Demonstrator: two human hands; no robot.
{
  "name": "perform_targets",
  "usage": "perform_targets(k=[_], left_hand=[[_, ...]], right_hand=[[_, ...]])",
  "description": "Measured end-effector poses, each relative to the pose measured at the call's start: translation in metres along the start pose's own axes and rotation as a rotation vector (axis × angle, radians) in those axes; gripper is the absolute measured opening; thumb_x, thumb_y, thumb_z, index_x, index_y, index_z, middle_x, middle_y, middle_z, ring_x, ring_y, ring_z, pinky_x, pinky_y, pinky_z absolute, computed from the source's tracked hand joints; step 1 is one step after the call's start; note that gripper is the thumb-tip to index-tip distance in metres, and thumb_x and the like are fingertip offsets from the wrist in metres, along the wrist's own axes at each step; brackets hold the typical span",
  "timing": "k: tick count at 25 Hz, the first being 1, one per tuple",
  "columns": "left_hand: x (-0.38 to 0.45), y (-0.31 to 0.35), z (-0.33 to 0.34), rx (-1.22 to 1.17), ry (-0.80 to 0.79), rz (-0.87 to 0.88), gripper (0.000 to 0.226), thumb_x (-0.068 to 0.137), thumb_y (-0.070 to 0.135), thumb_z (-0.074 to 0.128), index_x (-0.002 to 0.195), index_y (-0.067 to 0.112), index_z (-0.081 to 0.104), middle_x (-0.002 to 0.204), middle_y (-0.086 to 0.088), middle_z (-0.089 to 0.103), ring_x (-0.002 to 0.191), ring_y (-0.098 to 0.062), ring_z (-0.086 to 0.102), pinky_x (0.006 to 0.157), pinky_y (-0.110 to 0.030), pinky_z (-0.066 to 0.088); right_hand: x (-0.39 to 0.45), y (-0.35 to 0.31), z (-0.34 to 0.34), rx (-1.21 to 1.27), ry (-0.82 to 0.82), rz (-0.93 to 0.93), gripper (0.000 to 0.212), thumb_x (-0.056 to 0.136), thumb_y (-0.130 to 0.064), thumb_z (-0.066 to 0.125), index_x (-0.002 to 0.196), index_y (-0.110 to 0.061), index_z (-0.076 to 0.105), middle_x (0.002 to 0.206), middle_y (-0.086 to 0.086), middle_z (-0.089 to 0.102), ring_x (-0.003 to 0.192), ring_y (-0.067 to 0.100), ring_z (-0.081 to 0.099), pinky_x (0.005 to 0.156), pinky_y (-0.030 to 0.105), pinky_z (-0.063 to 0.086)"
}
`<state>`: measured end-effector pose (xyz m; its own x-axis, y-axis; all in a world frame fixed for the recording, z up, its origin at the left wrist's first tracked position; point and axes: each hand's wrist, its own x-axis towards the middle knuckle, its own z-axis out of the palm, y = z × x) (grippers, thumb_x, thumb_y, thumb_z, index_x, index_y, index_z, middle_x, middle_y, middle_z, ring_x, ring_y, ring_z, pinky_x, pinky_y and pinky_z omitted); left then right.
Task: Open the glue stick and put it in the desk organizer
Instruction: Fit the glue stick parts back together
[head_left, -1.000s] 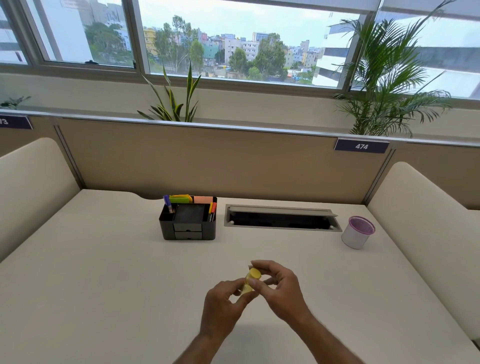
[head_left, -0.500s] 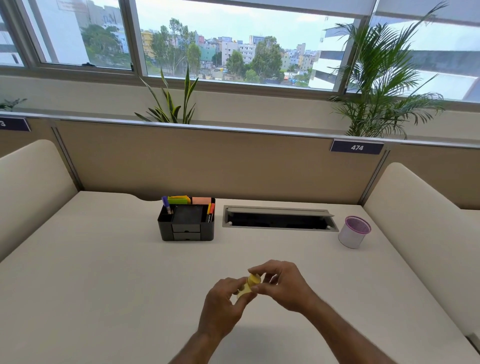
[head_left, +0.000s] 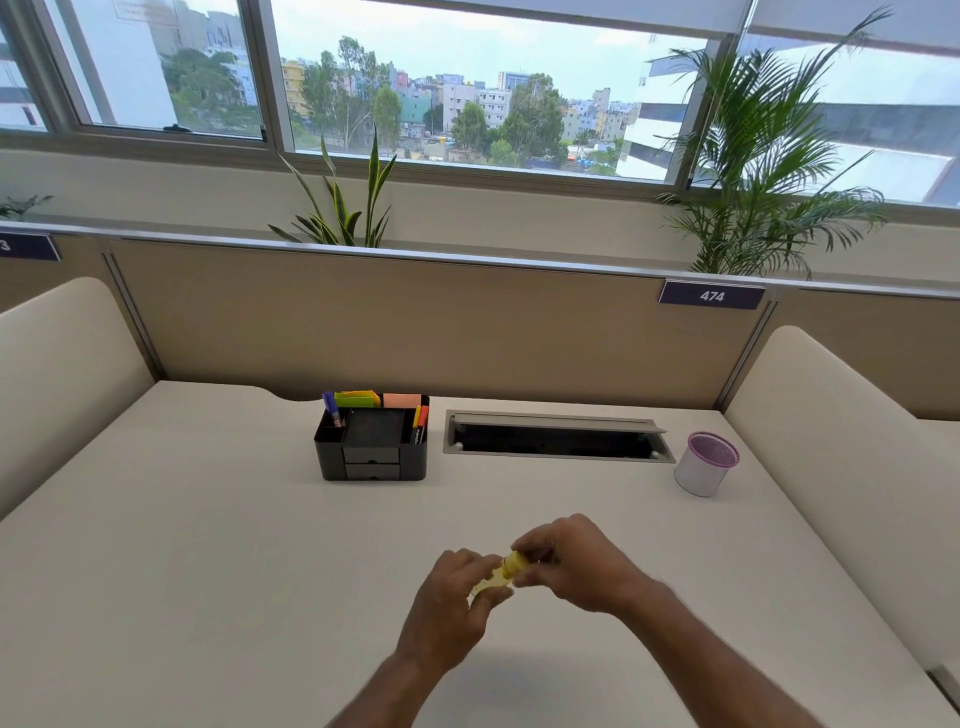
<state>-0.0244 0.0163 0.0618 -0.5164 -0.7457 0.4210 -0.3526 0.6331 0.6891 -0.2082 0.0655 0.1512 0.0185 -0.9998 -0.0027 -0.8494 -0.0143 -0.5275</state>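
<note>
A small yellow glue stick (head_left: 506, 570) is held above the desk between both hands, tilted with its cap end up and to the right. My left hand (head_left: 451, 608) grips its lower body. My right hand (head_left: 574, 564) has its fingertips closed around the cap end. Most of the stick is hidden by the fingers, and I cannot tell whether the cap has come off. The black desk organizer (head_left: 372, 446) stands farther back on the desk, left of centre, with pens, markers and coloured sticky notes in it.
A white cup with a purple mesh rim (head_left: 705, 464) stands at the right. A cable slot (head_left: 556, 435) with its flap raised lies right of the organizer. Padded dividers flank the beige desk (head_left: 182, 571), and a partition closes the back.
My right hand's fingers have curled down over the cap end, covering more of the glue stick. Both hands stayed at about the same spot above the desk.
</note>
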Motion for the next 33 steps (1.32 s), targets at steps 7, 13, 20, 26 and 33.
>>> perform_targets(k=[7,13,20,26,33], left_hand=[[0.001,0.001,0.001,0.025,0.017,0.005,0.03,0.083,0.026,0.077,0.111,0.024,0.069,0.094,0.006,0.067,0.088,-0.011,0.053,0.071,-0.026,0.049],[0.002,0.002,0.001,0.109,0.023,0.037,0.029,0.08,0.025,0.079,0.107,0.021,0.071,0.091,0.002,0.071,0.083,-0.018,0.059,0.068,-0.037,0.054],[0.001,-0.002,0.003,0.112,0.034,0.009,0.031,0.077,0.025,0.082,0.106,0.023,0.071,0.091,0.003,0.072,0.081,-0.017,0.061,0.067,-0.039,0.055],[0.011,-0.008,0.001,0.023,0.07,-0.087,0.03,0.077,0.028,0.082,0.105,0.022,0.071,0.093,0.007,0.072,0.083,-0.012,0.059,0.069,-0.032,0.053],[0.014,-0.035,-0.014,0.147,0.073,-0.213,0.055,0.079,0.047,0.076,0.124,0.02,0.062,0.119,0.003,0.07,0.1,-0.016,0.063,0.086,-0.037,0.055]], right_hand=[[-0.003,0.001,0.006,0.008,0.039,-0.01,0.03,0.085,-0.026,0.078,0.114,-0.018,0.074,0.103,0.0,0.079,0.085,0.012,0.072,0.083,0.028,0.061],[-0.003,0.002,0.009,0.029,0.064,-0.01,0.028,0.083,-0.026,0.079,0.109,-0.016,0.076,0.098,0.0,0.08,0.082,0.012,0.073,0.079,0.028,0.062],[-0.003,0.003,0.018,0.067,0.093,0.003,0.025,0.084,-0.024,0.079,0.108,-0.017,0.076,0.097,0.0,0.079,0.081,0.013,0.072,0.079,0.027,0.062],[0.012,-0.002,0.02,0.07,0.129,-0.013,0.028,0.085,-0.026,0.077,0.112,-0.02,0.074,0.099,-0.002,0.078,0.08,0.009,0.067,0.078,0.02,0.058],[0.058,-0.019,0.03,-0.015,0.142,-0.027,0.033,0.088,-0.027,0.074,0.12,-0.022,0.069,0.109,-0.003,0.076,0.088,0.011,0.066,0.086,0.026,0.057]])
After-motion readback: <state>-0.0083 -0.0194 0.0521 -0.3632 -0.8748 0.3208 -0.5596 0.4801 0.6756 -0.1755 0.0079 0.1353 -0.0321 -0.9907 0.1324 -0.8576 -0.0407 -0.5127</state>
